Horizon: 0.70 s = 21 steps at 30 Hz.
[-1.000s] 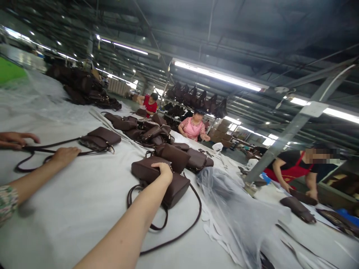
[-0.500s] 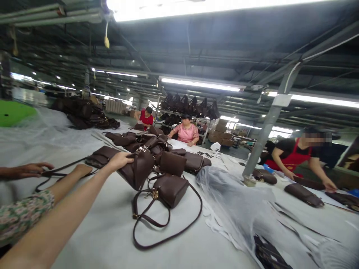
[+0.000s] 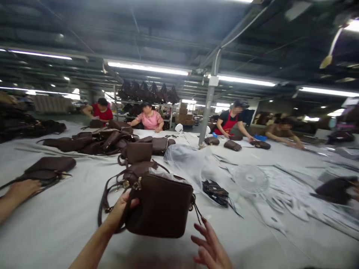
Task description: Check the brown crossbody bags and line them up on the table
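Observation:
A dark brown handbag [image 3: 161,207] is held up over the table in front of me. My left hand [image 3: 123,211] grips its left side, thumb in front, with the fingers partly hidden behind the bag and strap. Clear plastic [image 3: 162,173] shows at its top edge. My right hand [image 3: 207,241] is to the right of the bag, fingers spread and holding nothing. A thin tassel [image 3: 198,213] hangs from the bag's right side close to those fingertips; whether they touch is unclear. Another brown bag [image 3: 137,152] stands just behind.
Brown bags [image 3: 92,140] lie piled at the far left. A co-worker's hand [image 3: 26,188] rests on a bag [image 3: 50,166] at left. Clear plastic sheeting [image 3: 182,158], black straps [image 3: 215,192], a white fan [image 3: 251,181] and a metal post [image 3: 209,112] stand or lie rightward. Several co-workers sit opposite.
My view has turned right. My left hand has brought the handbag from the pile's edge closer to me. My right hand has come into view beside it.

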### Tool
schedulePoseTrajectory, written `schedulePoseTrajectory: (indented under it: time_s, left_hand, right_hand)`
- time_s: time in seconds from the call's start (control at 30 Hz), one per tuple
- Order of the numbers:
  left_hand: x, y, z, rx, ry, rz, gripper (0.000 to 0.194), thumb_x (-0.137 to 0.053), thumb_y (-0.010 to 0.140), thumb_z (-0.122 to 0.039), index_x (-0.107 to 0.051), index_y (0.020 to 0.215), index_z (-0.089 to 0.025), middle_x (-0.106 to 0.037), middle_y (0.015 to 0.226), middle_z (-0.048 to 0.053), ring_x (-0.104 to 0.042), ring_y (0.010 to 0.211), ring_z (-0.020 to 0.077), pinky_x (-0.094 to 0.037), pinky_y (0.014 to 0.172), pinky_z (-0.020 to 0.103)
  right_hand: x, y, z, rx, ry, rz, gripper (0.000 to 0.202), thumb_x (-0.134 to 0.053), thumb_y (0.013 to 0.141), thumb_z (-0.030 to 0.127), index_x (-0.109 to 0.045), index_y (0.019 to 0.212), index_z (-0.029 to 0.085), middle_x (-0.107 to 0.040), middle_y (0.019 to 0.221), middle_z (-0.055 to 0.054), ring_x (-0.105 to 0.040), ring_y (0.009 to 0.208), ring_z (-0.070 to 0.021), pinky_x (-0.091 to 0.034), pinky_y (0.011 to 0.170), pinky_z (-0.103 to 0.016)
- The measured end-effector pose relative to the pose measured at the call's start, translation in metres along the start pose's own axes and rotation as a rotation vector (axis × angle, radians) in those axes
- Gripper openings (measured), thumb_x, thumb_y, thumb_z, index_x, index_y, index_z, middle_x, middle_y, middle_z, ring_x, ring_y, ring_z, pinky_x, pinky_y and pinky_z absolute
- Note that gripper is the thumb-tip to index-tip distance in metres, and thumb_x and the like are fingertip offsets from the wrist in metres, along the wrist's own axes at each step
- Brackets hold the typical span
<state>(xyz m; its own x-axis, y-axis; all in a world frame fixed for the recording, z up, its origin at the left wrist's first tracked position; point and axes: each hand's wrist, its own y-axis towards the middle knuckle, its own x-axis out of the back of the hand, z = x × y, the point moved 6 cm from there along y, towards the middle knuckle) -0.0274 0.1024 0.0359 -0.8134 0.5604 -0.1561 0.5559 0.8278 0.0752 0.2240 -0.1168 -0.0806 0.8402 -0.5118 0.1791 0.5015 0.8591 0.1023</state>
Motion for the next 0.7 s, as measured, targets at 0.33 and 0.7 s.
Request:
schedulePoseTrajectory:
  time_s: [0.33, 0.7]
  left_hand:
    - [-0.172, -0.078, 0.097, -0.811, 0.997, -0.019, 0.08, -0.045, 0.078, 0.0, -0.023, 0.152, -0.018, -0.032, 0.154, 0.018, -0.037, 0.139, 0.0326, -0.046, 0.104, 0.049]
    - [-0.141, -0.077, 0.042, -1.06, 1.163, 0.023, 0.053, -0.047, 0.087, -0.009, -0.051, 0.138, -0.025, -0.059, 0.134, 0.011, -0.057, 0.122, 0.0237, -0.052, 0.097, 0.035]
  right_hand:
    - [-0.012, 0.032, 0.097, 0.02, 0.217, 0.099, 0.054, -0.072, 0.074, 0.048, -0.063, 0.118, 0.019, -0.068, 0.115, -0.009, -0.06, 0.109, -0.0293, -0.043, 0.102, -0.044]
    - [0.038, 0.092, 0.119, 0.115, 0.123, 0.254, 0.027, -0.079, 0.062, 0.032, -0.067, 0.081, 0.018, -0.061, 0.072, 0.005, -0.052, 0.069, -0.0134, -0.042, 0.069, -0.025]
